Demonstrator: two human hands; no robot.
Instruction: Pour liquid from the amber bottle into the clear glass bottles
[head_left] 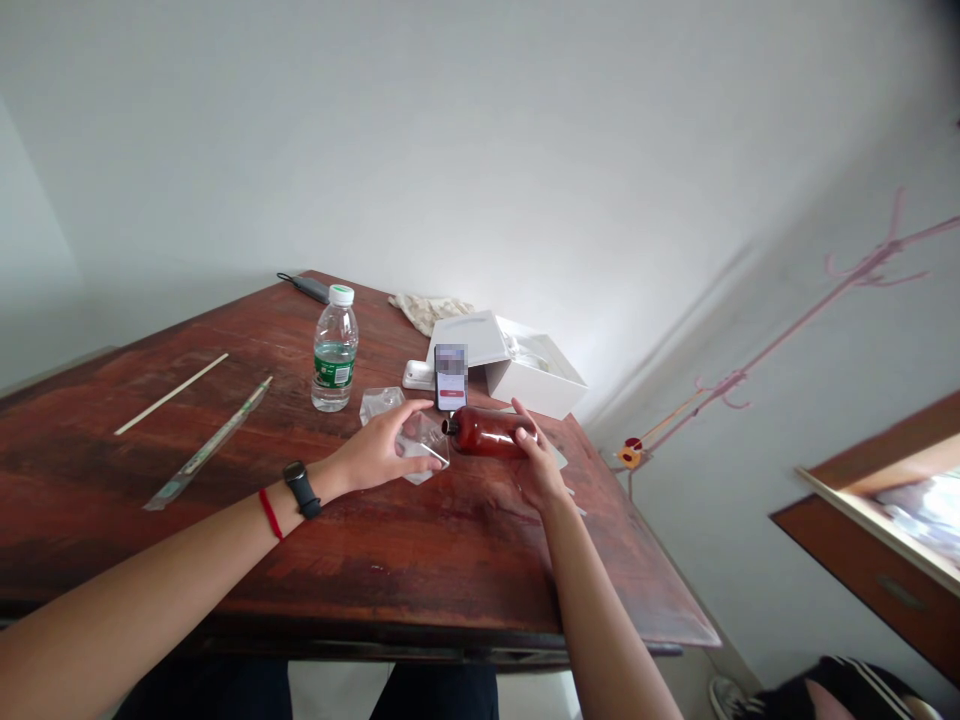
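The brown bottle (pixel 486 433) is being held on its side, its right end clamped in the right hand (pixel 538 458), its neck aimed left. Just beside that neck, the left hand (pixel 373 452) is closed over clear plastic (pixel 424 447), above the wooden table (pixel 375 560).

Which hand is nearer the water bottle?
Left. The left hand is just in front of the water bottle, off to its right; the right hand is farther right, beyond the amber bottle.
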